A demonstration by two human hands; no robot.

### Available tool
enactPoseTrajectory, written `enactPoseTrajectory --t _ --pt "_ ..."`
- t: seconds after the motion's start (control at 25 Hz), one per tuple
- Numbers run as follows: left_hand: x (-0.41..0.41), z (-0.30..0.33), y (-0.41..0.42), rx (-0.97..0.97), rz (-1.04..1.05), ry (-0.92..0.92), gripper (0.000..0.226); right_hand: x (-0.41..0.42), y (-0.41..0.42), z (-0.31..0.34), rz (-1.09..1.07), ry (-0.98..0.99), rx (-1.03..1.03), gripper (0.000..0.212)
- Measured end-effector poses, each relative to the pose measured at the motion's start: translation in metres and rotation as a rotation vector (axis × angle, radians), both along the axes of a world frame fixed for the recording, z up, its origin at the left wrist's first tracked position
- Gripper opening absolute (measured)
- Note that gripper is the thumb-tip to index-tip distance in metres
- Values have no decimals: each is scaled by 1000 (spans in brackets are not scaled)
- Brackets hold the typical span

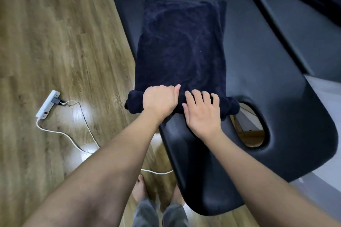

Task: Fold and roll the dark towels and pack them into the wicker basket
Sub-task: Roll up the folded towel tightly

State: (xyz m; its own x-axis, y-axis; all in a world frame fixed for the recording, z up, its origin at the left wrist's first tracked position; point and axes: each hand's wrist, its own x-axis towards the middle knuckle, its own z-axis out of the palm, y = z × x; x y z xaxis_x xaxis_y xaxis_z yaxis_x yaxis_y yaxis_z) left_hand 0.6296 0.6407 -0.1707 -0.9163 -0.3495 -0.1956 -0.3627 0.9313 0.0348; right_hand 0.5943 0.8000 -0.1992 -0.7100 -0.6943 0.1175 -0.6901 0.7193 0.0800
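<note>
A dark navy towel (181,42) lies folded into a long strip on a black padded massage table (258,61). Its near end is rolled into a thick roll (134,102) across the table's width. My left hand (159,98) grips the roll at its left half, fingers curled over the top. On the right half rests my right hand (202,110), its spread fingers bent over the roll. The wicker basket is not in view.
The table's face hole (251,129) opens just right of the roll. A white power strip (48,104) with a plugged charger and cables (81,134) lies on the wooden floor at left. My bare feet (139,190) stand by the table's near edge.
</note>
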Motion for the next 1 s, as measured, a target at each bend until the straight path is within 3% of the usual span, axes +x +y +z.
enactPoseTrajectory --t 0.12,0.2,0.32,0.4,0.52,0.64,0.72,0.84,1.0 --pt "-8 3 -2 87 44 -57 58 -5 1 -8 1 9 -27 39" --pt "4 -3 0 -24 -23 57 48 -21 -11 0 -23 53 -18 43" --pt "38 -20 2 -148 -107 198 44 -33 -26 16 -15 -174 106 45" --pt "37 -26 -1 -154 -96 182 44 -36 -24 16 -26 -227 78 40" --pt "6 -11 -10 -139 -106 116 50 -15 -10 10 -93 -1 -37 36" --pt "-24 5 -15 17 -42 -55 57 -1 -1 -3 -66 17 -9 49" --pt "-27 6 -14 24 11 -80 58 -12 -2 -5 -43 32 -13 47" --pt "8 -7 2 -106 -12 124 47 -36 -12 -3 14 77 -64 43" --pt "29 -30 10 -102 -31 237 43 -60 -34 11 -8 -138 55 51"
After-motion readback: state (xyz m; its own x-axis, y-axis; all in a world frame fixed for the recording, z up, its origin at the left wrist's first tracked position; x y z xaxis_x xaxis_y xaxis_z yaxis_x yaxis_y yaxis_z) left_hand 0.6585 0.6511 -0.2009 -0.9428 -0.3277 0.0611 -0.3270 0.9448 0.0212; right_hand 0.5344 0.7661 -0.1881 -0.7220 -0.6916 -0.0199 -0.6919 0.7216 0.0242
